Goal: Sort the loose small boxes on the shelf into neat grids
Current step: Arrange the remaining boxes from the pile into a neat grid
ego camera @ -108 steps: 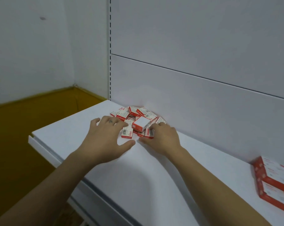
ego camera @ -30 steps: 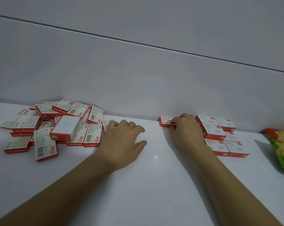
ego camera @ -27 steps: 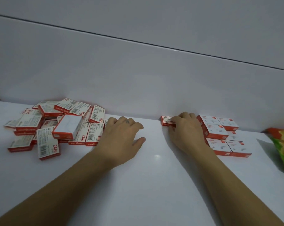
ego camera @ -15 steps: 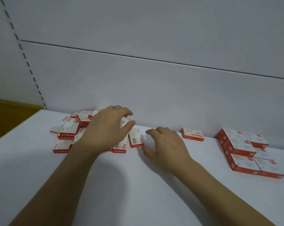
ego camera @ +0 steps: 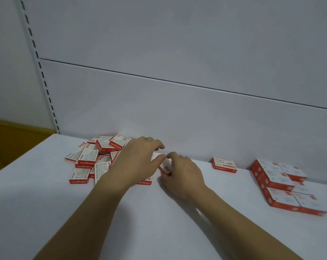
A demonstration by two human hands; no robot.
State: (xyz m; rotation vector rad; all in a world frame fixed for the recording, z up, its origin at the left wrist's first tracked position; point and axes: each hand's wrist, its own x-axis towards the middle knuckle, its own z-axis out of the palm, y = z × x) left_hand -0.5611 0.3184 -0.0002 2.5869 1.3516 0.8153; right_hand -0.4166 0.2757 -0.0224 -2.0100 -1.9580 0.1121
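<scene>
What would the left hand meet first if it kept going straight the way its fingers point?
The left hand points up and right, toward the white back panel. Nothing shows between its fingertips and that panel, so likely the panel first, though depth is hard to judge.

A pale grey back panel (ego camera: pixel 177 53) rises at the far side, crossed by a thin dark seam (ego camera: pixel 177 83) that slopes down toward the right. At far left a white upright (ego camera: pixel 39 72) with a row of dark slots stands against a plain wall (ego camera: pixel 4 62). Below it, ochre-yellow floor (ego camera: pixel 12 141) shows at left.
</scene>
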